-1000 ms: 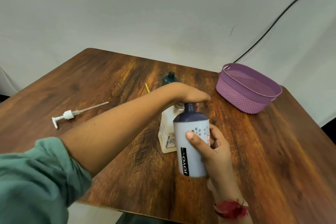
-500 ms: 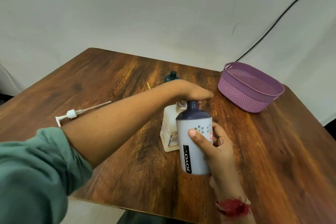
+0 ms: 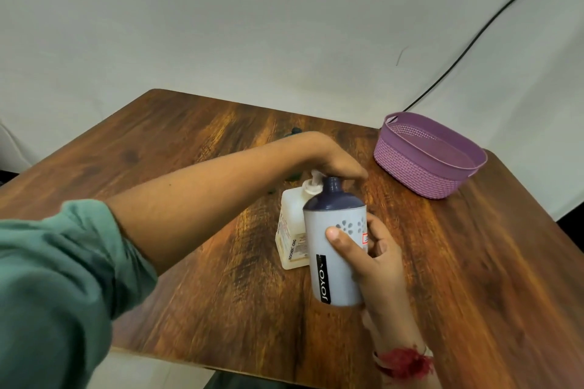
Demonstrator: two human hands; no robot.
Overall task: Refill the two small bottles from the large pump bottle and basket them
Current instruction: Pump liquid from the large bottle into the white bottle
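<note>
The right hand [image 3: 376,259] is gripping the upright grey bottle [image 3: 331,262] over the desk [image 3: 221,300], half covering the pale bottle [image 3: 292,240] behind it. The left hand [image 3: 335,161] is curling over the grey bottle's neck with its fingertips hidden, so its grip cannot be told. The forearm is hiding nearly all of a dark green bottle [image 3: 296,131], and the purple basket [image 3: 420,174] is sitting well apart at the far right.

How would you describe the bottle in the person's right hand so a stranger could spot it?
On the wooden table, left of the purple basket, the right hand grips the grey bottle, just in front of a cream bottle. Only it has a navy shoulder and a black JOYO strip.
</note>
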